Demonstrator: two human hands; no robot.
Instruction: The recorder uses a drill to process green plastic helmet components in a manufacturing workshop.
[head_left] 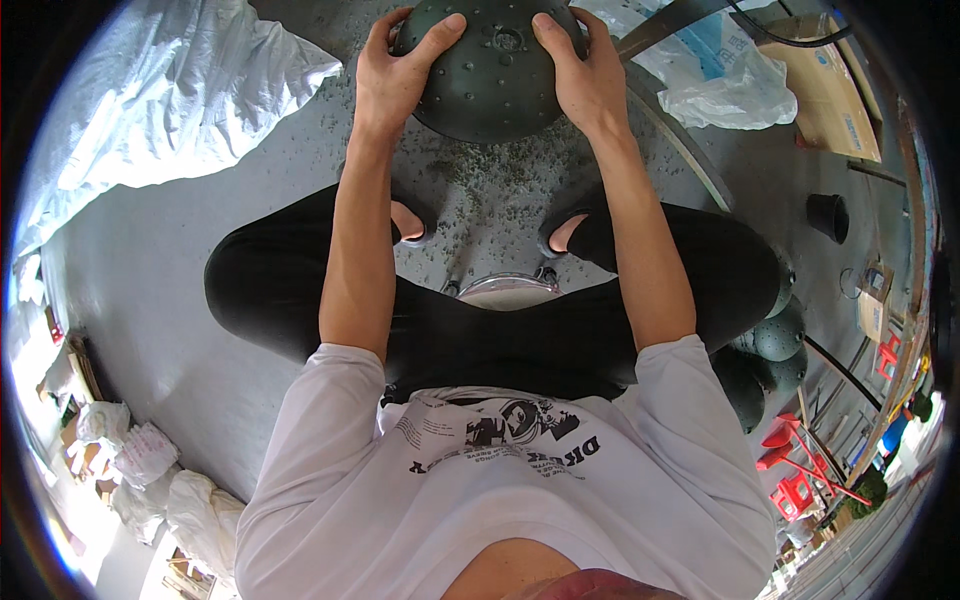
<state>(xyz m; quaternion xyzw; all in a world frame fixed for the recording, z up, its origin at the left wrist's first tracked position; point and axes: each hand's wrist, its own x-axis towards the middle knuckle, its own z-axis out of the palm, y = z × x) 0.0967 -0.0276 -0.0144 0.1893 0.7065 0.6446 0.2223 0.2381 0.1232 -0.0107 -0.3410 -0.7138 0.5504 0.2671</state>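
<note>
- Far left I see a white plastic sheet (150, 100) spread across the grey floor (130, 270).
- My left hand (392, 78) grips the left side of the dark green studded dome (492, 70), thumb laid on top.
- The dome sits on the floor straight ahead of me, between both hands, with green crumbs (480, 190) scattered just below it.
- My right hand (585, 80) clasps the dome's right side, thumb on top as well.
- To the right lie a clear plastic bag (715, 85) and a cardboard box (835, 95).
- More studded domes (775, 345) are stacked beside my right knee.
</note>
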